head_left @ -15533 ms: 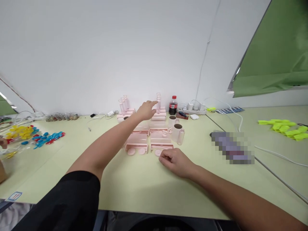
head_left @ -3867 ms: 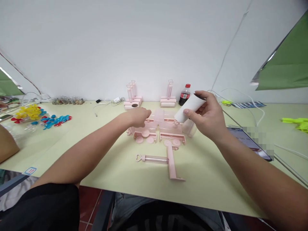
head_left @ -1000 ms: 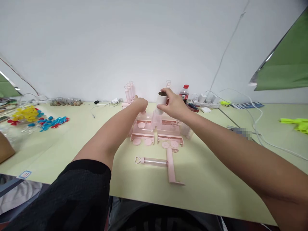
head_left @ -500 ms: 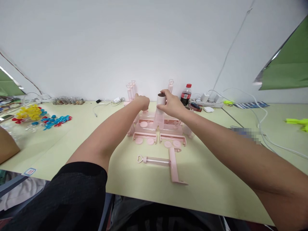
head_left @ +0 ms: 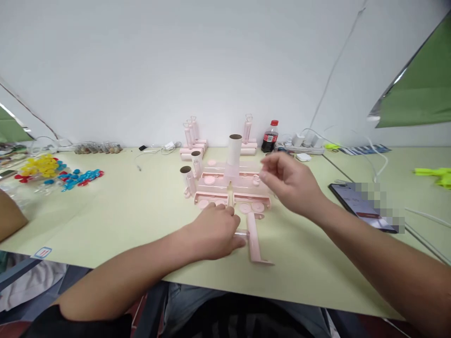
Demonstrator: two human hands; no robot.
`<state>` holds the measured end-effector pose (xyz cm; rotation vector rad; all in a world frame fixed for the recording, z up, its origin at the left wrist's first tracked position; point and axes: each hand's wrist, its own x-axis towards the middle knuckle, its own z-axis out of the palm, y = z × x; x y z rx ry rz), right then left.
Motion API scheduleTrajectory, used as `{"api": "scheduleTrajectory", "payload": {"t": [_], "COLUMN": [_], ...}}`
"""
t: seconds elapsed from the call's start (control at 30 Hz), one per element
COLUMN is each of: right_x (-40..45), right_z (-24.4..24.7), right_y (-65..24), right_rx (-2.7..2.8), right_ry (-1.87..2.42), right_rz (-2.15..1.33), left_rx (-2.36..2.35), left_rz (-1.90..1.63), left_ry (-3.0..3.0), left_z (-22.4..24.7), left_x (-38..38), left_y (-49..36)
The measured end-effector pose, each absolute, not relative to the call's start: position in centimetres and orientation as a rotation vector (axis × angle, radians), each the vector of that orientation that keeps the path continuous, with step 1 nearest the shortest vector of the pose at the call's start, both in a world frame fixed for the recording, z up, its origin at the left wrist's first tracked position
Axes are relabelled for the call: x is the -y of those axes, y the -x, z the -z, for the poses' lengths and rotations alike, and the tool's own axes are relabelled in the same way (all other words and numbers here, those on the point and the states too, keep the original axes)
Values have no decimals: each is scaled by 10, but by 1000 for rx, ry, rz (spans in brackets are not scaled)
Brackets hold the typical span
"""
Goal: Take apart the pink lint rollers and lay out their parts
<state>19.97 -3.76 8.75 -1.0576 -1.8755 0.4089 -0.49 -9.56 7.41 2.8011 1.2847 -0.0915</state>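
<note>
My left hand lies low over the table with its fingers curled round a clear tube, whose heart-shaped pink handle is hidden under the hand. A pink L-shaped bracket touches the tube's right end. To the right, my right hand hovers in the air, slightly blurred, thumb and fingers apart and holding nothing. A white cardboard roll stands upright among the pink parts. Before it lie pink trays and round pink discs.
Two shorter rolls stand at the left with clear tubes beside them. Heart-handled tubes stand by the wall, near a cola bottle. A phone lies right. Colourful plastic pieces and another person's arm are left.
My right hand has let go of the white roll, which stays upright, and moved right. My left hand has come back from the far parts to the clear tube near the table's front.
</note>
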Motion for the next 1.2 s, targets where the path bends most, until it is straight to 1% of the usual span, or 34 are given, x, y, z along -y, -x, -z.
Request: {"api": "scheduleTrajectory", "payload": {"t": [0.1,0.2,0.27,0.33,0.4,0.43,0.53,0.67,0.73,0.8,0.87,0.93,1.0,1.1,1.2], "right_x": [70,90,100,109,115,117,117,114,114,114,113,109,102,91,82], "right_z": [-69,-55,-51,-49,-48,-48,-44,-39,-38,-42,-48,-52,-49,-33,-15], "right_y": [-218,-233,-235,-231,-224,-220,-211,-206,-207,-212,-220,-228,-230,-219,-198], "right_rx": [1906,1757,1677,1612,1483,1406,1254,1290,1395,1612,1873,2019,2069,2276,2412], "right_ry": [1175,1315,1281,1161,1036,986,849,743,729,751,845,1008,1168,1210,1080], "right_rz": [-548,-781,-1080,-1453,-1766,-1865,-2004,-2056,-1973,-1746,-1324,-830,-506,-299,-106], "left_rx": [-1207,-1145,-1085,-1016,-933,-893,-778,-703,-687,-719,-801,-872,-883,-849,-828], "left_rz": [183,-21,-242,-411,-500,-534,-604,-550,-505,-534,-655,-876,-1139,-1411,-1437], "left_ry": [-2709,-2581,-2534,-2536,-2570,-2587,-2597,-2569,-2575,-2543,-2487,-2421,-2320,-2104,-1995], "left_z": [-50,-49,-54,-56,-56,-54,-50,-44,-41,-38,-36,-36,-36,-35,-31], "left_x": [96,89,89,90,90,88,81,74,72,71,68,64,59,54,50], "left_y": [9,14,15,13,10,9,9,16,20,26,33,39,44,46,47]}}
